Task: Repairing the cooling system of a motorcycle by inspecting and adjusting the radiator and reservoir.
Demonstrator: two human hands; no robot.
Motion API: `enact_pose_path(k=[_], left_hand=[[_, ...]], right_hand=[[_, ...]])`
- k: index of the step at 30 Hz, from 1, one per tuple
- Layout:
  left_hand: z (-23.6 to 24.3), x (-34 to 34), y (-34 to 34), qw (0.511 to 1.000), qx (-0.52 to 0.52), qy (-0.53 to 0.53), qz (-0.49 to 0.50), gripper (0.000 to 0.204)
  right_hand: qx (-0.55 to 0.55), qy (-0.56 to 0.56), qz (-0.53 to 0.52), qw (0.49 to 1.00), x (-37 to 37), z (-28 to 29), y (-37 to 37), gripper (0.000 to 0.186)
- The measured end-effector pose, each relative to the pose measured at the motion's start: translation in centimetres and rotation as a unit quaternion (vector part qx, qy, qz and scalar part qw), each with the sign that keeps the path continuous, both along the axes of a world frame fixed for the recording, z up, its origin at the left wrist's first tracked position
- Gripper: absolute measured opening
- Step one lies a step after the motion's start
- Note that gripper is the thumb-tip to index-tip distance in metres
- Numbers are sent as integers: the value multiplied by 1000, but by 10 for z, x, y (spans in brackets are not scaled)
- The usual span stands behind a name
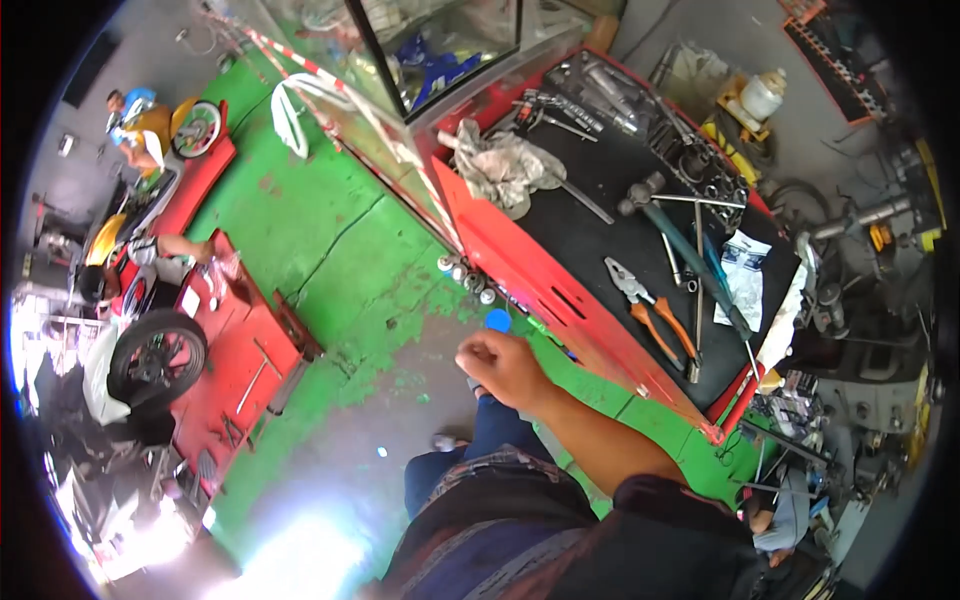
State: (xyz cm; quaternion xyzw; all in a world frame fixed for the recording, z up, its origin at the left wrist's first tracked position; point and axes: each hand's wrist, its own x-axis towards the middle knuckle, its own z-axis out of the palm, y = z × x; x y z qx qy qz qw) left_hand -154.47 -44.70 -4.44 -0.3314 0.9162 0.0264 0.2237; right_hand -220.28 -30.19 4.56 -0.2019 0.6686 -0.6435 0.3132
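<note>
My right hand [500,366] hangs over the floor in front of my body, its fingers curled into a loose fist, and I see nothing in it. My left hand is out of view. To the right of my right hand stands a red workbench [590,325] with a black top. On its near end lie pliers with orange handles [655,310] beside a long wrench [696,335]. A hammer [642,196] with a dark green handle, a crumpled rag [503,165], a printed sheet [742,275] and several sockets [700,165] lie farther along.
Spray cans [466,278] stand at the bench's foot near a blue round object [498,320]. At left, a co-worker [150,255] reaches over a red lift platform [255,375], by a motorcycle wheel [157,358]. Another person [785,510] is at lower right. A glass cabinet [440,50] stands ahead.
</note>
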Motion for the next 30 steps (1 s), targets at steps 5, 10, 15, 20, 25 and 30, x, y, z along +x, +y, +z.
enact_pose_path(k=[5, 10, 15, 20, 25, 30], left_hand=[[-23, -30, -107, 994, 73, -65, -48, 28], [-53, -150, -265, 972, -2, 234, -2, 31], [-15, -252, -334, 947, 97, 244, 186, 34], [-9, -258, -343, 948, 148, 262, 103, 34], [-45, -197, -359, 927, 223, 234, 190, 42], [63, -320, -285, 858, 374, 229, 267, 33]], right_hand=[[257, 442, -233, 827, -63, 115, 87, 30], [506, 350, -210, 760, -63, 92, 161, 43], [528, 304, -188, 771, -78, 87, 167, 46], [558, 304, -131, 761, -85, 87, 172, 48], [505, 369, -224, 747, -80, 93, 148, 46], [352, 401, -238, 811, -13, 150, 62, 37]])
